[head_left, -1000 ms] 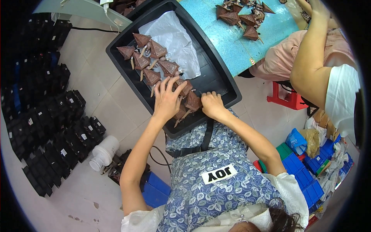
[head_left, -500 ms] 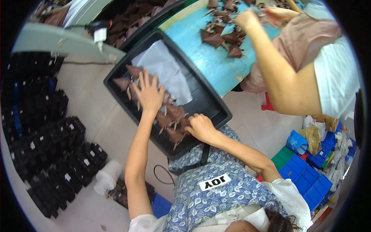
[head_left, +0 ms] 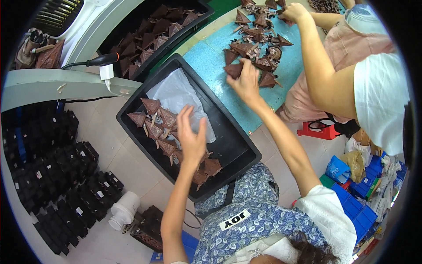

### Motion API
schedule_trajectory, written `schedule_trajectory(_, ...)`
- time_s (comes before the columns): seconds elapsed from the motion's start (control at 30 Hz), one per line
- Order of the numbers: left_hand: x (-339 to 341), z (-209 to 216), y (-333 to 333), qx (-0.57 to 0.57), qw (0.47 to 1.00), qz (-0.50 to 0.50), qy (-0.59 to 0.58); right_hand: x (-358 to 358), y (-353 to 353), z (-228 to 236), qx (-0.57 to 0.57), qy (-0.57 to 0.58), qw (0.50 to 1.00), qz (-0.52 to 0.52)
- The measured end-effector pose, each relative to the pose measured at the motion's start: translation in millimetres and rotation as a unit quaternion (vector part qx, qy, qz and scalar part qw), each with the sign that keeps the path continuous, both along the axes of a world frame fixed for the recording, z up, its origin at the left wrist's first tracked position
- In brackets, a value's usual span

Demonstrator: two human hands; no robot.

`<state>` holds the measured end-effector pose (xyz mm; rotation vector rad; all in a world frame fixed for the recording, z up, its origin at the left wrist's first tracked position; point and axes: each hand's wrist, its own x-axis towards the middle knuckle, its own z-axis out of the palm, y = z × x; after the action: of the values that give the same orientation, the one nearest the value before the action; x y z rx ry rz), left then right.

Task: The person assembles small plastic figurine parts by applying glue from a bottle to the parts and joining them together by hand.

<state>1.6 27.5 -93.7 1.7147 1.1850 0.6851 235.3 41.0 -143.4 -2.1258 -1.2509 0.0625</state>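
A black tray (head_left: pixel 228 152) holds a white sheet (head_left: pixel 178 92) and several brown, pointed, patterned pieces (head_left: pixel 150 105) with pale sticks on them, grouped along its left side. Over the tray hovers my left hand (head_left: pixel 192 137), its fingers apart and nothing in them; it hides part of the pieces below. My right hand (head_left: pixel 247 83) reaches past the tray to the blue-topped table (head_left: pixel 211 57). Its fingers are closed on a brown pointed piece (head_left: pixel 233 70) at the near edge of a cluster of similar pieces (head_left: pixel 255 33).
A co-worker's hand (head_left: pixel 293 13) works at the table's far side. Another black bin (head_left: pixel 162 33) of brown pieces stands behind the tray. A grey-green frame (head_left: pixel 57 83) with a white plug (head_left: pixel 106 72) borders the left. Black stacked parts (head_left: pixel 52 176) and blue crates (head_left: pixel 351 211) stand on the floor.
My right hand has gone from the tray's near end up to the table and now grips a brown piece. My left hand has lifted off the pieces and shifted right and nearer.
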Motion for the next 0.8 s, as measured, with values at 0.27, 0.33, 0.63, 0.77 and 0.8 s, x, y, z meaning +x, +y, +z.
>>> schedule_trajectory(0.27,37,59,8,-0.408,0.796,0.137,-0.426,-78,-90,152,0.097,0.136,0.98,0.106)
schedule_trajectory(0.33,25,71,2,-0.464,0.767,0.103,-0.431,-77,-99,154,0.063,0.344,0.936,0.039)
schedule_trajectory(0.63,24,82,-35,-0.602,0.603,0.089,-0.516,-103,-115,175,-0.004,0.458,0.885,0.089)
schedule_trajectory(0.77,30,77,-45,-0.632,0.381,0.112,-0.666,-109,-125,179,0.044,0.281,0.95,0.129)
schedule_trajectory(0.8,32,73,-48,-0.61,0.387,0.084,-0.686,-109,-127,183,0.038,0.235,0.961,0.142)
